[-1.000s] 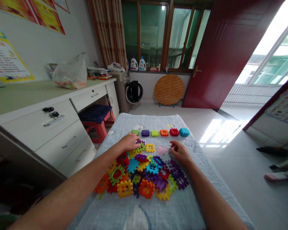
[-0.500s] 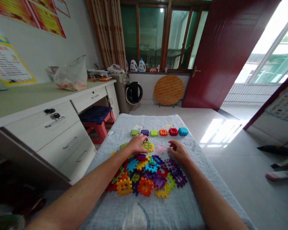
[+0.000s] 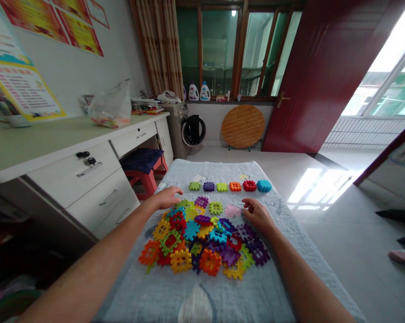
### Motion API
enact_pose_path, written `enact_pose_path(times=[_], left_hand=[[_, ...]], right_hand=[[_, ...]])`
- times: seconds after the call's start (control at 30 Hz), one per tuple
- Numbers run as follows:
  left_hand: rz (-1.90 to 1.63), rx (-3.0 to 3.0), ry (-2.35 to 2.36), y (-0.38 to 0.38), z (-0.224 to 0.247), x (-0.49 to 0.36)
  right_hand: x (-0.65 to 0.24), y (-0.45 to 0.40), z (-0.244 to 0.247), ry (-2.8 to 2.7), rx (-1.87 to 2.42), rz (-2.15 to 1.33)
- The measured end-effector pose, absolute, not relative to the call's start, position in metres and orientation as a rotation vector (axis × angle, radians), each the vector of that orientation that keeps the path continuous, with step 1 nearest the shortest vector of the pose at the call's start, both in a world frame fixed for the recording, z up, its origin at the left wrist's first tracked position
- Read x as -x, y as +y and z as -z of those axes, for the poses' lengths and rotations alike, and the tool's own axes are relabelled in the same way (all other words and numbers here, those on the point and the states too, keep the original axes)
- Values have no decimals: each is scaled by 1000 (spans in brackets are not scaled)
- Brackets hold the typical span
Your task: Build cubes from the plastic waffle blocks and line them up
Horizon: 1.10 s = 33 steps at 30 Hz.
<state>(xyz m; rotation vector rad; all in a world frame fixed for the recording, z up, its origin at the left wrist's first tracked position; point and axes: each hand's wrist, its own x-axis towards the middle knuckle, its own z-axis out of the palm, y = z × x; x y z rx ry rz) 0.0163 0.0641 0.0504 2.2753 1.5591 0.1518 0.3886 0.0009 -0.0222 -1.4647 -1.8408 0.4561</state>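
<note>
My left hand (image 3: 168, 197) hovers at the far left edge of a heap of plastic interlocking building tiles (image 3: 192, 229), fingers stretched out, nothing visible in it. The tiles are square with notched edges, in red, orange, yellow, green, blue and purple; many overlap. To the right of that hand lie a purple tile (image 3: 201, 202) and a light green tile (image 3: 216, 207), the green one flat on the cloth. My right hand (image 3: 257, 214) rests beside the heap's right side, by a pink printed patch (image 3: 232, 210), its fingers loosely bent and apart, holding nothing visible.
Beyond the heap runs a row of small tile stacks, from a green stack (image 3: 195, 185) to a blue stack (image 3: 264, 186). A pale blue cloth (image 3: 195, 291) covers the table. At left stand a white desk (image 3: 88, 179) and a stool (image 3: 143, 162).
My left hand has moved left, off the green tile, which now lies uncovered on the cloth. The right hand has hardly moved. The view has turned slightly left.
</note>
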Motion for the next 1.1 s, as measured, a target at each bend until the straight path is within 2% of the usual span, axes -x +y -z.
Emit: enact_pose_path(times=[0.37,0.6,0.77,0.93,1.1], left_hand=[[-208,-2128,1446,64,-37,-19],[-444,-2077,1461,66,-47,-22],[-745,-1905,1333,64,-52,-64],[-490,-2158,1203,61,-43,-128],[-371,-2294,1271,62,-35,-148]], right_hand=[[-389,0,23,-1835,1479,-470],[-389,1,24,-1838,1486,-469],[-389,1,23,-1820,1490,-471],[-390,2,25,-1836,1473,-480],[-390,2,26,-1836,1477,-481]])
